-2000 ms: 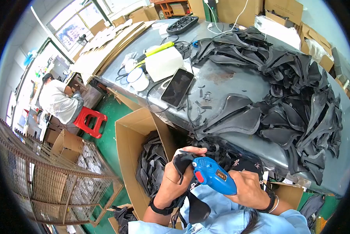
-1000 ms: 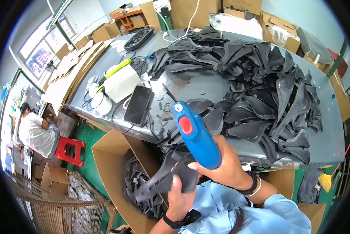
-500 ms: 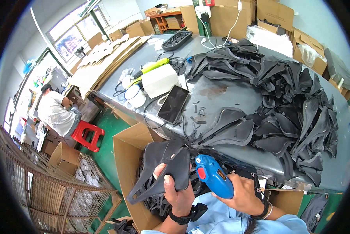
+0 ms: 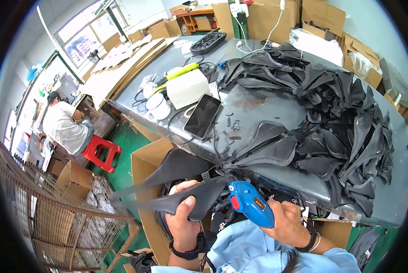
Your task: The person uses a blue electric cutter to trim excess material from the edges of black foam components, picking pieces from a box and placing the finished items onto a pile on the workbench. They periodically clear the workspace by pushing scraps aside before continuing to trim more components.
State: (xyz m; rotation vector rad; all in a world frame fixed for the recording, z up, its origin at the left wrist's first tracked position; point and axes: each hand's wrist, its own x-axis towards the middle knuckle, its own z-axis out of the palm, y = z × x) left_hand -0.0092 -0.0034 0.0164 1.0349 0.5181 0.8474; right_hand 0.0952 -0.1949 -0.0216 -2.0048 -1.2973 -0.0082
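Observation:
My left hand (image 4: 185,220) pinches a flat, flexible black moulded piece (image 4: 199,193), thumb on top and fingers beneath. The piece has two broad lobes that narrow into long strips toward the left, blurred by motion. In my right hand (image 4: 288,223) is a blue handheld power tool (image 4: 253,207) with a red button. Its nose points up and left, close to the right end of the black piece; whether they touch I cannot tell. Below my left hand stands an open cardboard box (image 4: 142,170) with black pieces in it.
Many similar black pieces (image 4: 322,91) lie heaped in an arc on the grey table (image 4: 285,107). A phone (image 4: 203,116), a white cup (image 4: 158,108), a white box (image 4: 188,88) and cables lie nearer its left edge. A wire rack (image 4: 67,223) and a person (image 4: 65,123) on a red stool are leftward.
My left hand has moved left and turned the black piece, so its strips now swing out to the left. The tool in my right hand has barely moved.

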